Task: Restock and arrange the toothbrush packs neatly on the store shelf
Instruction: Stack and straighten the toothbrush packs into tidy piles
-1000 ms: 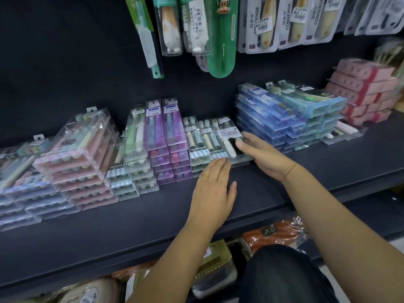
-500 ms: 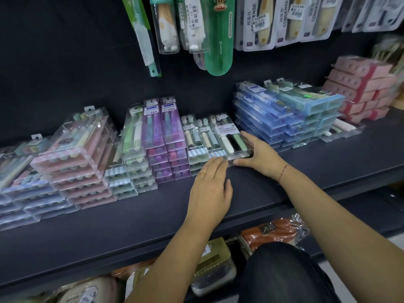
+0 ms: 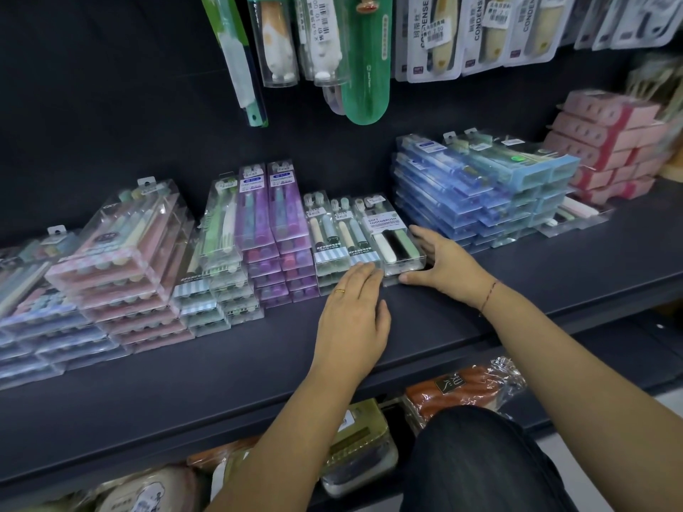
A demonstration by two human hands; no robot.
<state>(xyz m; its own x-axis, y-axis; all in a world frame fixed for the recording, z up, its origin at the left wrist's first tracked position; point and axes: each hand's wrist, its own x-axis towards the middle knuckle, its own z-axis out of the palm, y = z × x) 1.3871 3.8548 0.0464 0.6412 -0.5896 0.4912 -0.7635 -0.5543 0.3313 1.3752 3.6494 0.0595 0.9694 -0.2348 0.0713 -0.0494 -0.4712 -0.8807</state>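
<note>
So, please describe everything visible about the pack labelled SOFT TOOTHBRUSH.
The SOFT TOOTHBRUSH pack is a clear plastic box with a white label, holding white, black and green handles. It lies flat atop a low stack on the dark shelf. The right hand rests against its right side and front corner.

The shelf (image 3: 221, 364) was matte black. There were pink packs (image 3: 125, 264), purple packs (image 3: 286, 212) and blue packs (image 3: 454, 194). The mint packs (image 3: 325, 234) wore pale striped bands.

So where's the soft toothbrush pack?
Head view, centre shelf: the soft toothbrush pack tops a stack between striped packs and the blue stack, right hand touching.
</note>
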